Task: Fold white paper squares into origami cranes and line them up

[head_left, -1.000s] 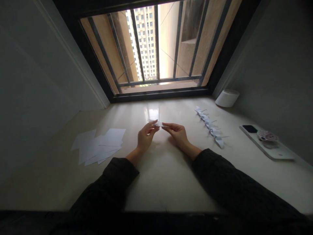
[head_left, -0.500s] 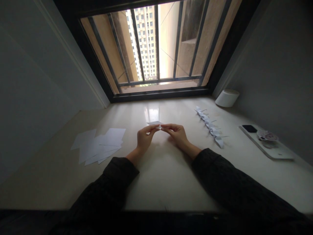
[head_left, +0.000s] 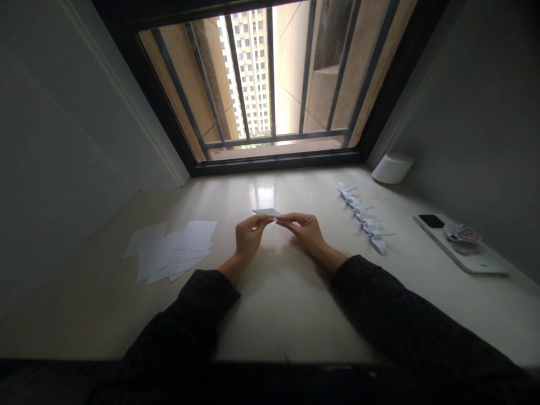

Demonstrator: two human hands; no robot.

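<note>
Pinching a small folded white paper [head_left: 265, 212] between thumbs and fingers, the bare left hand [head_left: 248, 235] and bare right hand [head_left: 307, 229] nearly meet over the glossy cream sill [head_left: 278, 315]. Overlapping rectangular white sheets [head_left: 169, 253] lie at eight o'clock from that paper, a row of pointed white folded-paper figures [head_left: 361, 214] at three.

On the desk [head_left: 270, 309], sheets [head_left: 162, 256] are lying left of your left hand [head_left: 248, 233]; folded figures [head_left: 361, 214], then phone [head_left: 476, 261], right of your right hand [head_left: 309, 232]. Window [head_left: 289, 73] is standing behind.
</note>
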